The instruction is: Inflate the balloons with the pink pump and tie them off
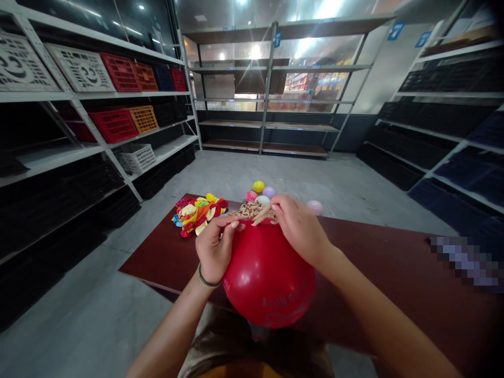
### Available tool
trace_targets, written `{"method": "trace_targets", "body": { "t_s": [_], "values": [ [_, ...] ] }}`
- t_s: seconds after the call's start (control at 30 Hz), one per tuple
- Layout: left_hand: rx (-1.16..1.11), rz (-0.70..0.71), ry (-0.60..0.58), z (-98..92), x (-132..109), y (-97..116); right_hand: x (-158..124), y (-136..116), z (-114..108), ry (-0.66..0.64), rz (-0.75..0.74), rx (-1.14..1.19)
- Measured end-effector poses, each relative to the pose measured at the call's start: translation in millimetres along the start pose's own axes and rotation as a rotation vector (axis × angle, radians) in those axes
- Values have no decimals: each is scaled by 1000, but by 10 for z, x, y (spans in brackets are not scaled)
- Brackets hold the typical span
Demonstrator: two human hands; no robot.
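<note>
A large inflated red balloon (pixel 268 273) with faint printing sits before me at the table's near edge. My left hand (pixel 214 247), a green band at its wrist, pinches thumb and fingers together at the balloon's upper left. My right hand (pixel 297 226) is closed at the upper right, its fingertips on a tan string (pixel 262 214) that runs over the balloon's top. The balloon's neck is hidden. Behind it lies a heap of tan string (pixel 244 210). Left of that is a pile of uninflated, many-coloured balloons (pixel 200 211).
The dark red-brown table (pixel 354 241) extends right, where a pixelated patch (pixel 464 260) covers something. Beyond its far edge are several small inflated balloons, including a yellow one (pixel 259 186) and a pink one (pixel 315 207). Shelves with crates (pixel 120 72) stand left; a metal rack (pixel 262 97) stands behind.
</note>
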State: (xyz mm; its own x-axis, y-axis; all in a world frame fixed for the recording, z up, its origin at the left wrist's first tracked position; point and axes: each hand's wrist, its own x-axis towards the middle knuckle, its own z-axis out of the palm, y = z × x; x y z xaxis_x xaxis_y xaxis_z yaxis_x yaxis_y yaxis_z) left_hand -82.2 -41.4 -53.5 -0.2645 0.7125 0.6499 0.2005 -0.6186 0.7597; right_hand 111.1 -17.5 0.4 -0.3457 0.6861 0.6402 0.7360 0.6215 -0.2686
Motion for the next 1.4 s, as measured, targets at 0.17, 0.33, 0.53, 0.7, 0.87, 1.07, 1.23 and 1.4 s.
{"method": "trace_targets", "body": {
  "t_s": [0.17, 0.33, 0.53, 0.7, 0.87, 1.07, 1.23, 1.4],
  "values": [
    [-2, 39, -76, 2, 24, -1, -26, 18, 18, -8, 4, 4],
    [72, 156, -81, -33, -10, -25, -49, 23, 28, -31, -2, 3],
    [-250, 8, -222, -71, -10, 80, -75, 29, 86, -62, 13, 11],
    [-454, -149, -416, -95, 109, 128, -74, 41, 103, -45, -33, 5],
    [-300, -363, -490, -58, 216, 128, -79, -5, 64, 44, -181, -137],
    [-29, -370, -698, -54, 390, 307, 3, -97, -92, 133, -481, -350],
    [3, -269, -717, -24, 454, 432, 98, -96, -183, 86, -496, -388],
    [-169, -391, -515, 34, 388, 373, 61, -75, -210, 43, -401, -232]
  ]
}}
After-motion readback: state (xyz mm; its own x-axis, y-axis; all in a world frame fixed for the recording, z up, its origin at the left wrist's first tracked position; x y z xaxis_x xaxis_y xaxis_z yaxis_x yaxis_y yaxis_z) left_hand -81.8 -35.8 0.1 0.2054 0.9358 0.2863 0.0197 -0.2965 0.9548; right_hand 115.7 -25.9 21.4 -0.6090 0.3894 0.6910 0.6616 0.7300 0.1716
